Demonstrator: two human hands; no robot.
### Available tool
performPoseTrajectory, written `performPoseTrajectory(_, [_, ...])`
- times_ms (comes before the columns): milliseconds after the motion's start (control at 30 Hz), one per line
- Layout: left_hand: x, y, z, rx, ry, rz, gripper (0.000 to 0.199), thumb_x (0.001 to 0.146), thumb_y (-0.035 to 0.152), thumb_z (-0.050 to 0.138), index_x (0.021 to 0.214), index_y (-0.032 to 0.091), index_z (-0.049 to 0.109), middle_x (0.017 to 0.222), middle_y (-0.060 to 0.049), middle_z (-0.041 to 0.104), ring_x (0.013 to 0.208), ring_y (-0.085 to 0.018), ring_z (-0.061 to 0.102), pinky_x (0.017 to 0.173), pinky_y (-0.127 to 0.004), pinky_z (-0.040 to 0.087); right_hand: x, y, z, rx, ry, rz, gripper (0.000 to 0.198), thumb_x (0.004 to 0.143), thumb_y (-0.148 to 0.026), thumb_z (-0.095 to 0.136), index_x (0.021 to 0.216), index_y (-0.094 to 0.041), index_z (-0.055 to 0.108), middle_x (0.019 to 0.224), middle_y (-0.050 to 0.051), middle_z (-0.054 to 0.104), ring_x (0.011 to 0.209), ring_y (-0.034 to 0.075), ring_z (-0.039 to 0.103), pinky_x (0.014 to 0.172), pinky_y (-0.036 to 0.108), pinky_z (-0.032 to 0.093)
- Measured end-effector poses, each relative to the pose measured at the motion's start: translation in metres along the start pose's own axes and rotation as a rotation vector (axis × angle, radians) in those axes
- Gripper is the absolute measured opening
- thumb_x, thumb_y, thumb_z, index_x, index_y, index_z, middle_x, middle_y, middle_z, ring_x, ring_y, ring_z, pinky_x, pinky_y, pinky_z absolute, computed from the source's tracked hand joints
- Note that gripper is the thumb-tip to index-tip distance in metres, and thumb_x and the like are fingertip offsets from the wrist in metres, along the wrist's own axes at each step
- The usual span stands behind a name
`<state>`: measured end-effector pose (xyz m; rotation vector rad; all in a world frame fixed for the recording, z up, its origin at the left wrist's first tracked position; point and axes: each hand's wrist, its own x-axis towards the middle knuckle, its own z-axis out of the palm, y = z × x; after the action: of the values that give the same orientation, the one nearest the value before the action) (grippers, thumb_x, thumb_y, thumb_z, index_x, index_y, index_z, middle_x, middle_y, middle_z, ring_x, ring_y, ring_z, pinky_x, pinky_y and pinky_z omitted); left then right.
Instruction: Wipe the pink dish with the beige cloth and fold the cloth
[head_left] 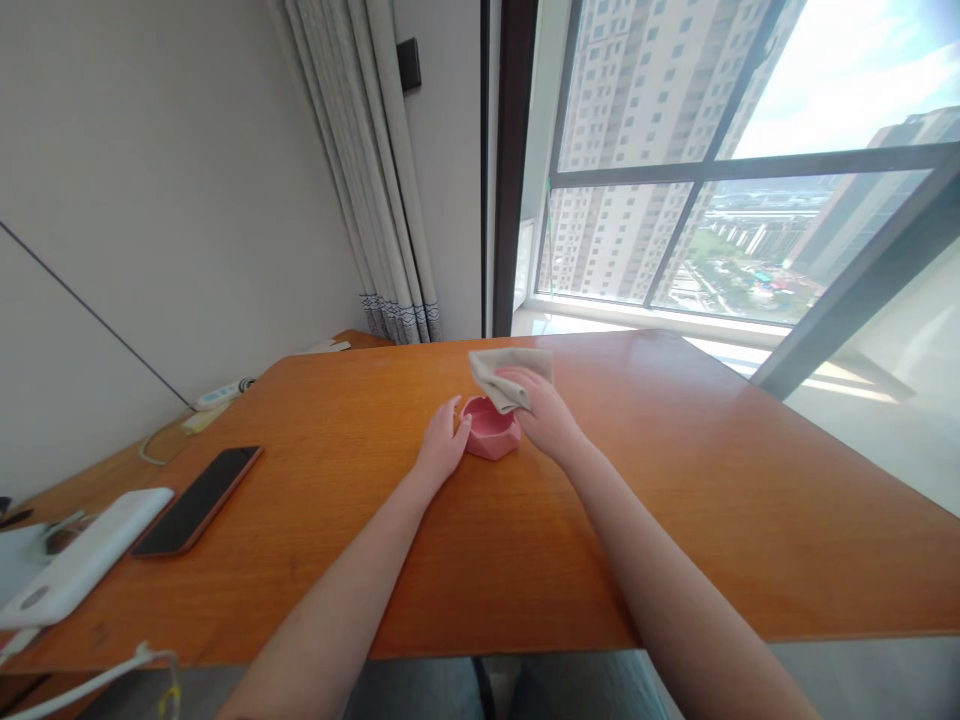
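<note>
A small pink ashtray point(491, 440) with faceted sides sits upright on the wooden table point(480, 560). My left hand point(441, 445) grips it from the left, thumb on the near side and fingers around the far side. In my right hand point(546, 410) is a folded beige cloth point(499, 375), held above the right part of the ashtray's rim. Part of the cloth hangs over the opening, hiding some of the far right rim. The cloth's far end spreads out beyond my fingers.
On the left of the table lie a dark-screened phone point(199, 503) and a white power bank point(90, 555). A white cable point(97, 685) runs at the front left edge. Farther back is a power strip point(219, 395) by the wall. A large window point(675, 180) stands at the right.
</note>
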<state>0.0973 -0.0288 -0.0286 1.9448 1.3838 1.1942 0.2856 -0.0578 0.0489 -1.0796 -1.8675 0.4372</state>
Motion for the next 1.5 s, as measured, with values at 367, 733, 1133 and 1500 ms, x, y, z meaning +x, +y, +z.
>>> performPoseTrajectory(367, [-0.006, 0.006, 0.006, -0.046, -0.055, -0.154, 0.04, 0.09, 0.045, 0.036, 0.117, 0.023, 0.054, 0.121, -0.01, 0.06, 0.115, -0.024, 0.052, 0.1, -0.043, 0.035, -0.016, 0.005, 0.044, -0.614, -0.375, 0.071, 0.023, 0.067, -0.036, 0.071, 0.085, -0.022, 0.065, 0.087, 0.01, 0.064, 0.089, 0.028, 0.053, 0.072, 0.036, 0.04])
performPoseTrajectory(733, [-0.021, 0.053, 0.019, -1.037, 0.184, -0.43, 0.028, 0.081, 0.04, 0.055, 0.1, 0.021, 0.045, 0.093, -0.002, 0.062, 0.087, -0.013, 0.062, 0.081, -0.029, 0.05, -0.022, -0.006, 0.074, -0.623, -0.055, -0.043, 0.025, 0.089, -0.038, 0.046, 0.093, -0.021, 0.064, 0.089, 0.008, 0.061, 0.088, 0.024, 0.046, 0.081, 0.039, 0.03])
performPoseTrajectory(1133, [0.001, 0.023, -0.019, -0.183, 0.047, -0.245, 0.015, 0.075, 0.03, 0.058, 0.081, 0.017, 0.052, 0.079, -0.002, 0.059, 0.077, -0.017, 0.057, 0.072, -0.03, 0.046, -0.022, 0.026, 0.049, -0.598, -0.377, -0.34, 0.019, 0.085, -0.02, 0.05, 0.1, -0.018, 0.063, 0.093, 0.008, 0.057, 0.087, 0.02, 0.046, 0.077, 0.032, 0.037])
performPoseTrajectory(1500, [-0.018, 0.045, 0.01, -0.488, 0.23, -0.241, 0.042, 0.075, 0.034, 0.061, 0.11, 0.019, 0.044, 0.104, -0.005, 0.058, 0.096, -0.018, 0.058, 0.084, -0.031, 0.045, -0.026, 0.028, 0.053, -0.646, -0.098, -0.386, 0.02, 0.084, -0.014, 0.048, 0.098, -0.017, 0.062, 0.086, 0.008, 0.056, 0.085, 0.021, 0.044, 0.073, 0.033, 0.034])
